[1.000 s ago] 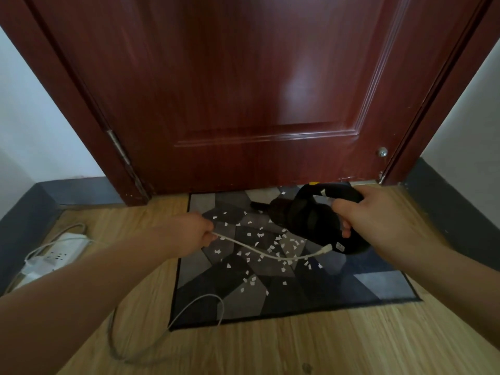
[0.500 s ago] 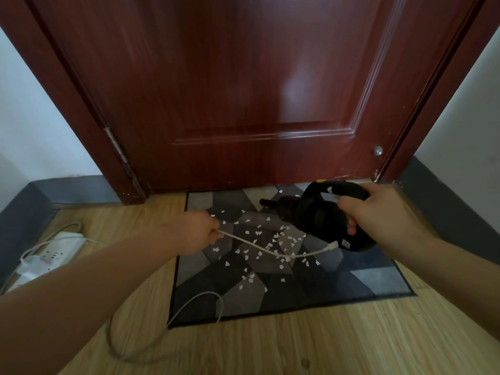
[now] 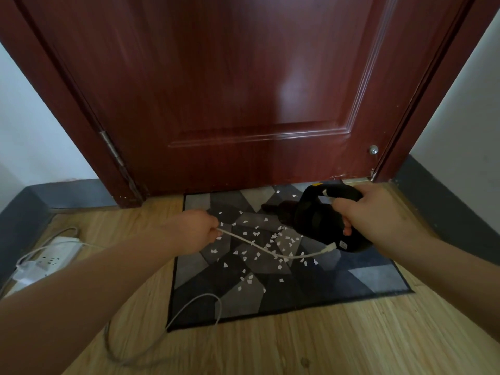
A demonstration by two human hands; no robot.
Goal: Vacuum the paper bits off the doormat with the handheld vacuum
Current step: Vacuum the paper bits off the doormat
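The right hand (image 3: 378, 217) grips the loop handle of the black handheld vacuum (image 3: 322, 220), held over the far right part of the doormat (image 3: 373, 277). Its long axis runs right to left, nozzle pointing left and slightly toward the door (image 3: 230, 90). The left hand (image 3: 193, 230) pinches the white cable (image 3: 259, 247), whose plug end lies just beside the vacuum's rear. Paper bits (image 3: 257, 234) scatter across the mat's middle

The wooden floor (image 3: 311, 347) is carrying a grey patterned doormat (image 3: 373, 277) lying against the door. White paper bits (image 3: 244, 278) are lying scattered across the doormat. A white power strip (image 3: 51, 257), possibly with a plug inserted, is lying at far left; a white cable (image 3: 173, 319) is looping across floor and doormat edge.
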